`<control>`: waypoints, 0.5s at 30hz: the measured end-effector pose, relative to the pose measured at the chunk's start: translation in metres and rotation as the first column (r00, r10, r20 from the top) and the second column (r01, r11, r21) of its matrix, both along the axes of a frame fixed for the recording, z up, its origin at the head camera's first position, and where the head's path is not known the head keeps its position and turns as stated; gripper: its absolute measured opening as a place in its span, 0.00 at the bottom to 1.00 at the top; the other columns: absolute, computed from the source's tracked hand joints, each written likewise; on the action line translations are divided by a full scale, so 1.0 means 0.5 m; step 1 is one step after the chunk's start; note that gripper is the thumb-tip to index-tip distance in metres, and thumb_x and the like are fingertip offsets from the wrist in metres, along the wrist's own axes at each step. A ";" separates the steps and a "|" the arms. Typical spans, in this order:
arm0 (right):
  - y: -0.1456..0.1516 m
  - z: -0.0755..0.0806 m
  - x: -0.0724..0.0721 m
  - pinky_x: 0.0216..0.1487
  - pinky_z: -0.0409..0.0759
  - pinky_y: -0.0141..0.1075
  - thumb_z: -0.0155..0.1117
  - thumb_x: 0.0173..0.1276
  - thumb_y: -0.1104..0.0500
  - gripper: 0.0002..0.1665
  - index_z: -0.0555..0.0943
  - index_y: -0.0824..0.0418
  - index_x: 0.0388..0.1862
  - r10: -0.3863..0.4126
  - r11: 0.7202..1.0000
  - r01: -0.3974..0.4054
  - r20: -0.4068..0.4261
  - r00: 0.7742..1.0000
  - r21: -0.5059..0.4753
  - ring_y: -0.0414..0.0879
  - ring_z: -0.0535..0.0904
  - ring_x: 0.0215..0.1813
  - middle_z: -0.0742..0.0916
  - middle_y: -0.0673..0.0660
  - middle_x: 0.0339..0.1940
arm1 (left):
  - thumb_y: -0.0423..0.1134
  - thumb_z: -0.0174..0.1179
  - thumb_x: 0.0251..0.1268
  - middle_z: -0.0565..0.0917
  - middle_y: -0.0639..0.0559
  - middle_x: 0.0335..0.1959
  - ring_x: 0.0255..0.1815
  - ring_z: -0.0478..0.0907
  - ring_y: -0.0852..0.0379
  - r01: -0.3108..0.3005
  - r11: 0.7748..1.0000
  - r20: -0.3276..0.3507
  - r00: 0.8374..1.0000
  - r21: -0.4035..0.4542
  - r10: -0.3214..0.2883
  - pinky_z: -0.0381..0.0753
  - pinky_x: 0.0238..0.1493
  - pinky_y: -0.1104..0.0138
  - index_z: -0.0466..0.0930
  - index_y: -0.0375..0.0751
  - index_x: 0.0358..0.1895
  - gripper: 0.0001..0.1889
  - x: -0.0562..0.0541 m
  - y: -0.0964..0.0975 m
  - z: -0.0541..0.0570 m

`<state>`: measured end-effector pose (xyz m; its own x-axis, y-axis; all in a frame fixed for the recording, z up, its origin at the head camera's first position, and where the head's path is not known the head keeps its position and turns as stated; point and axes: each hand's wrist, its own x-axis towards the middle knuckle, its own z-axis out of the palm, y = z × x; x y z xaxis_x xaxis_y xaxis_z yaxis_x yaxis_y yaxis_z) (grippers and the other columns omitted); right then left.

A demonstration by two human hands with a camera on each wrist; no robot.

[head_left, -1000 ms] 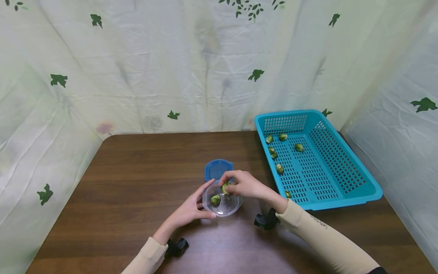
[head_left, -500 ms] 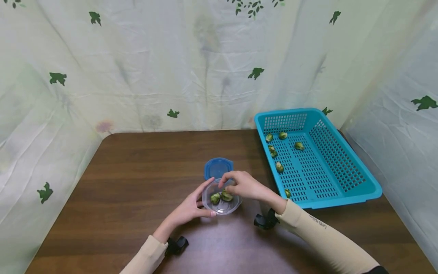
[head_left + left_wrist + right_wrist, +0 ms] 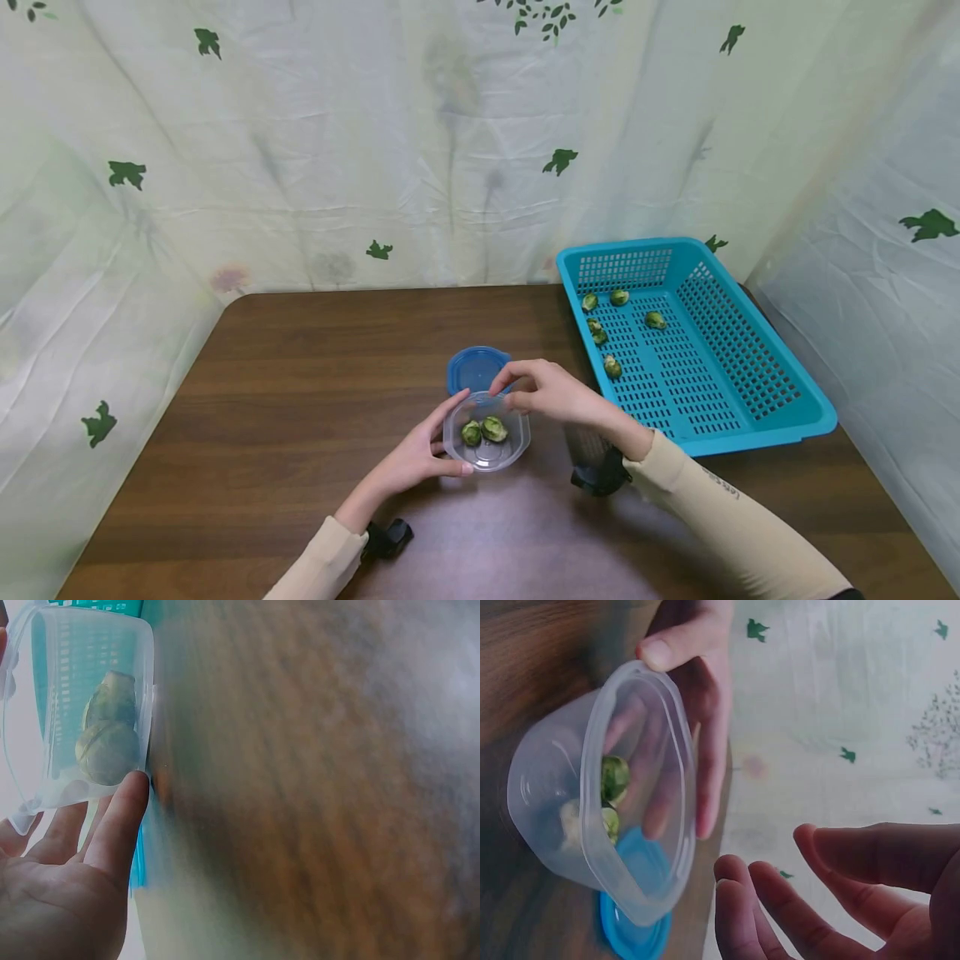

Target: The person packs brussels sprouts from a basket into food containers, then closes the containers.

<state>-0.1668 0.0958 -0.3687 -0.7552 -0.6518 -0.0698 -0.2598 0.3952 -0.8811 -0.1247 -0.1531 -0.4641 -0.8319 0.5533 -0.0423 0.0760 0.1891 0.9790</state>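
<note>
- Left hand point(image 3: 408, 461) holds the clear tub point(image 3: 489, 462) by its side.
- Two little green sprouts point(image 3: 494, 429) sit inside.
- Right hand point(image 3: 551, 392) is empty, loosely spread, near the tub.

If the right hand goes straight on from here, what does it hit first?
Likely the clear container, at its rim: the right hand points that way. Depth is unclear, so it could pass above.

Beige left sleeve point(image 3: 318, 562), beige right sleeve point(image 3: 738, 521) with small dark lettering point(image 3: 722, 482), black fabric point(image 3: 847, 595) at its edge. Black wrist cameras point(image 3: 388, 538), one per arm.
</note>
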 end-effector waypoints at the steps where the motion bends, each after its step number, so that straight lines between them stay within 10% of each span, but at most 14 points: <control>1: 0.004 0.002 -0.002 0.40 0.81 0.41 0.57 0.68 0.66 0.10 0.80 0.66 0.46 0.004 1.000 -0.004 0.009 1.000 -0.015 0.56 0.82 0.42 0.83 0.59 0.47 | 0.35 0.69 0.57 0.52 0.39 0.74 0.67 0.61 0.39 -0.001 1.000 0.001 1.000 -0.001 0.001 0.71 0.59 0.52 0.45 0.47 0.77 0.49 0.000 0.000 0.000; 15: 0.057 0.022 -0.019 0.48 0.80 0.46 0.58 0.70 0.64 0.12 0.78 0.69 0.49 -0.012 0.987 0.028 0.099 0.995 -0.157 0.54 0.81 0.47 0.81 0.61 0.48 | 0.35 0.70 0.55 0.54 0.39 0.73 0.67 0.61 0.39 -0.008 1.000 -0.017 1.000 0.007 0.008 0.71 0.59 0.52 0.45 0.45 0.77 0.50 0.000 0.001 -0.001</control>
